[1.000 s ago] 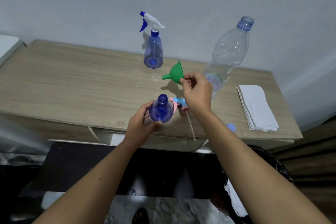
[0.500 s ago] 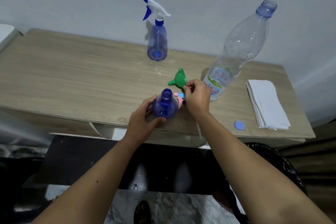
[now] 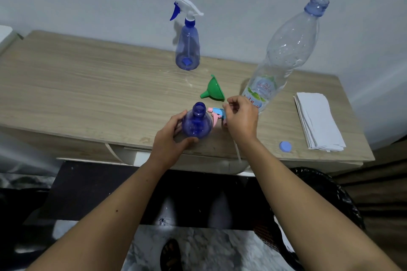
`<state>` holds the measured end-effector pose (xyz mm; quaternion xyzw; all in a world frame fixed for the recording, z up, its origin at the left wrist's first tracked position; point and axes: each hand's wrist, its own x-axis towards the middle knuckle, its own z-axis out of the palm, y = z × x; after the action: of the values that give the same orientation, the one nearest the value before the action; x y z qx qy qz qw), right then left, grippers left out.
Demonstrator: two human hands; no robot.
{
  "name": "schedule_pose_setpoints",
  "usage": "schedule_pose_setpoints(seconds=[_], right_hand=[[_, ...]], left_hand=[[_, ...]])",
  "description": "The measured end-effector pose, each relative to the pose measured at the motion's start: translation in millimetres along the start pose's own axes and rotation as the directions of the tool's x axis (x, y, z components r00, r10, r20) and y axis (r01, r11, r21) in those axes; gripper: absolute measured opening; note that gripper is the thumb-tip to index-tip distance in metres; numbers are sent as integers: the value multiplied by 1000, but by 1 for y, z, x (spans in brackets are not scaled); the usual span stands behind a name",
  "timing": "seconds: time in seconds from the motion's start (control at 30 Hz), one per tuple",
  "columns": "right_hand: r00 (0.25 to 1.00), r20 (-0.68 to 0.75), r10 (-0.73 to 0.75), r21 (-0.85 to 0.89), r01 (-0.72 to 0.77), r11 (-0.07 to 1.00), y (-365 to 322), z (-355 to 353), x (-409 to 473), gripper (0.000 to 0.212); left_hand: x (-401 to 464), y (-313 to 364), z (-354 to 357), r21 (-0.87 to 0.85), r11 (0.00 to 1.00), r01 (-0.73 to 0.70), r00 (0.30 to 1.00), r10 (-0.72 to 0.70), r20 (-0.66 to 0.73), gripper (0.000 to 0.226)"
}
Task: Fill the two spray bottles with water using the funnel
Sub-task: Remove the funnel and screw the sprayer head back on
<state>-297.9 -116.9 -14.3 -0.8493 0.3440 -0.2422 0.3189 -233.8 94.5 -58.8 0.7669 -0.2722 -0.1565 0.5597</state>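
- The left hand [image 3: 169, 138] grips the open-necked round blue plastic spray bottle [image 3: 196, 125] standing near the wooden table's [image 3: 88, 94] front edge.
- The right hand [image 3: 241, 120] hovers with fingers curled, seemingly empty, just beside the green plastic funnel [image 3: 214, 89], which lies tilted on the table.
- A second capped blue spray bottle [image 3: 187, 50] stands near the wall.

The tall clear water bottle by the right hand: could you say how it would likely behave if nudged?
The water bottle looks mostly empty and stands tall on a narrow base, so it would probably tip easily. It is uncapped, so whatever remains could spill. Its thin, dented plastic would likely flex under a grip.
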Motion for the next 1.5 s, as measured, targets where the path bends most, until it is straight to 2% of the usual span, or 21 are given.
schedule_pose_setpoints(seconds=[0.1,0.2,0.33,0.6,0.73,0.83,0.9,1.07,1.23,1.5], right_hand=[[1000,8,30,-26,-30,999,4,-7,-11,18],[991,48,129,-91,-124,988,10,-11,-24,27],[954,99,282,-77,-275,958,11,-11,-30,40],[906,215,363,-13,-370,929,5,-15,-26,34],[879,227,418,105,-449,887,3,-23,-24,39],[861,260,438,331,-505,797,0,-28,-24,33],[859,314,404,478,-511,714,-7,-32,-24,30],[908,368,203,648,-407,644,-23,-44,-17,27],[906,418,57,804,-399,441,-56,-65,-8,30],[925,350,-147,878,-269,397,-100,-81,2,25]], left_hand=[[-1,1,-1,2,1000,-1,1000,1,-2,83],[-1,2,0,-15,1000,25,1000,-25,2,84],[-2,0,0,-59,997,52,999,-52,4,84],[-2,3,-1,-55,997,53,999,-53,-2,87],[-1,3,0,-50,998,50,999,-50,6,88],[-1,4,0,-52,997,59,998,-59,4,88],[0,4,1,-54,996,66,998,-66,5,88],[-1,3,-1,-92,992,91,996,-89,16,89],[-2,4,-1,-123,988,96,995,-95,15,91],[-3,6,0,-103,991,81,997,-79,17,90]])
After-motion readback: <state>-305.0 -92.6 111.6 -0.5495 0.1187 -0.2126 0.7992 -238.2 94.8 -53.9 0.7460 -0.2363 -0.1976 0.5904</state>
